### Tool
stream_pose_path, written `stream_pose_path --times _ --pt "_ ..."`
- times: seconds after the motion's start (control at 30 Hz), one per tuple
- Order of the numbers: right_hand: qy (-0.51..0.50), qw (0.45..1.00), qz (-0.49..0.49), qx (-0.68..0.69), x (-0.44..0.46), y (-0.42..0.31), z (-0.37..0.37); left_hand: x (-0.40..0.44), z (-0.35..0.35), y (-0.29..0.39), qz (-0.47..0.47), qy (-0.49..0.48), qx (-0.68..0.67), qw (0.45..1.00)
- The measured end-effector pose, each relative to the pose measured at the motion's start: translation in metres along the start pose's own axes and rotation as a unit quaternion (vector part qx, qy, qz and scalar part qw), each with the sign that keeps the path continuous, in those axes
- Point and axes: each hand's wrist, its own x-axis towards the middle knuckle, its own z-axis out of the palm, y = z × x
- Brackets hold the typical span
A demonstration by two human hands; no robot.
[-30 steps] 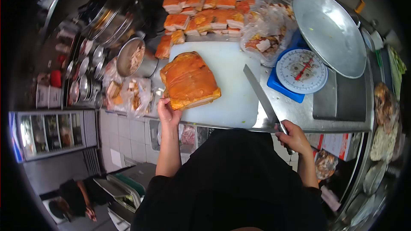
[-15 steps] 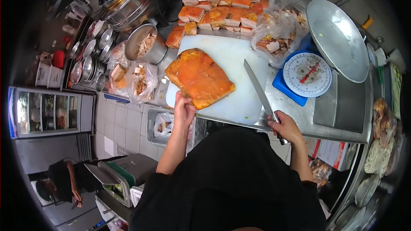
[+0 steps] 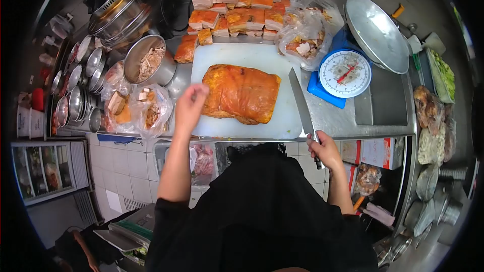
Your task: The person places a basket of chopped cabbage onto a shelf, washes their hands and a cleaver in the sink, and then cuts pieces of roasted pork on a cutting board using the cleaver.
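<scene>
A large slab of roast pork belly (image 3: pixel 242 93), with orange-brown skin on top, lies flat on the white cutting board (image 3: pixel 252 55). My left hand (image 3: pixel 190 107) is at the slab's left edge, its fingers curled together in a pinch. Whatever those fingers hold, if anything, is too small or hidden to make out. In my right hand (image 3: pixel 324 149) is the handle of a long kitchen knife (image 3: pixel 301 100). Its blade points away from me over the board's right side, apart from the meat.
Cut pork blocks (image 3: pixel 245 17) stand in rows behind the board. A blue dial scale (image 3: pixel 345 74) with a metal pan (image 3: pixel 378 32) is right. Plastic bags of scraps (image 3: pixel 305 40) and a steel pot of shredded meat (image 3: pixel 148 60) flank the board. A co-worker's arm (image 3: pixel 85 249) shows lower left.
The slab has been turned so its long side lies across the board. My left hand has let go of its near corner and risen to its left edge. The knife stays in my right hand.
</scene>
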Motion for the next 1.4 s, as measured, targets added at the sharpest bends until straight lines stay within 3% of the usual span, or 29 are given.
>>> stream_pose_path --times 0.03,0.1,0.17,0.33,0.4,0.43,0.5,0.6,0.7,0.83,0.9,0.97,1.03,1.13,1.2,1.23,1.33,1.4 --pt "0.007 1.0 0.002 -0.001 -0.008 0.004 0.005 0.016 0.001 0.0 0.002 -0.005 -0.005 1.0" --pt "0.023 0.999 -0.004 0.023 -0.019 0.011 0.014 0.04 0.005 0.003 0.054 0.062 0.193 0.978" --pt "0.033 0.999 -0.002 0.022 -0.025 0.013 0.017 0.047 0.016 -0.02 0.065 0.081 0.199 0.974" --pt "0.059 0.978 -0.062 -0.188 -0.017 -0.001 0.004 -0.012 0.025 -0.026 0.05 0.147 0.205 0.966" --pt "0.047 0.966 -0.096 -0.235 0.001 -0.015 -0.009 -0.043 0.032 -0.047 -0.064 0.089 0.116 0.987" --pt "0.04 0.95 -0.127 -0.281 0.014 -0.022 -0.016 -0.054 0.036 -0.049 -0.066 0.096 0.121 0.986" --pt "0.0 0.937 -0.151 -0.316 0.047 -0.036 -0.036 -0.07 0.05 -0.046 -0.283 -0.039 -0.129 0.95" --pt "-0.071 0.915 -0.147 -0.369 0.064 -0.082 -0.051 -0.059 0.058 -0.036 -0.314 0.01 -0.185 0.931" --pt "-0.129 0.882 -0.142 -0.431 0.074 -0.112 -0.069 -0.049 0.054 -0.025 -0.321 -0.005 -0.105 0.941" --pt "-0.151 0.901 -0.13 -0.385 0.083 -0.082 -0.078 -0.039 0.054 -0.022 -0.304 0.018 -0.013 0.952" --pt "-0.084 0.919 -0.2 -0.329 0.076 -0.059 -0.078 -0.026 0.058 -0.021 -0.302 0.029 -0.005 0.953" --pt "-0.073 0.934 -0.208 -0.283 0.05 -0.054 -0.064 -0.011 0.061 -0.027 -0.24 0.071 0.014 0.968" --pt "-0.112 0.975 -0.187 -0.052 0.033 -0.047 -0.053 0.005 0.056 -0.034 -0.23 0.062 0.011 0.971" --pt "-0.107 0.962 -0.19 -0.165 0.006 -0.057 -0.028 0.01 0.047 -0.041 -0.217 0.019 -0.018 0.976" --pt "-0.091 0.94 -0.223 -0.241 -0.007 -0.064 -0.002 0.004 0.036 -0.045 -0.218 0.071 -0.09 0.969" --pt "-0.092 0.934 -0.216 -0.269 -0.013 -0.075 0.01 -0.001 0.029 -0.047 -0.217 0.067 -0.091 0.97" --pt "-0.072 0.906 -0.262 -0.325 -0.007 -0.062 0.027 -0.017 0.008 -0.051 -0.177 0.183 -0.111 0.961" --pt "-0.07 0.901 -0.255 -0.345 -0.01 -0.065 0.032 -0.018 -0.005 -0.053 -0.143 0.193 -0.091 0.966"
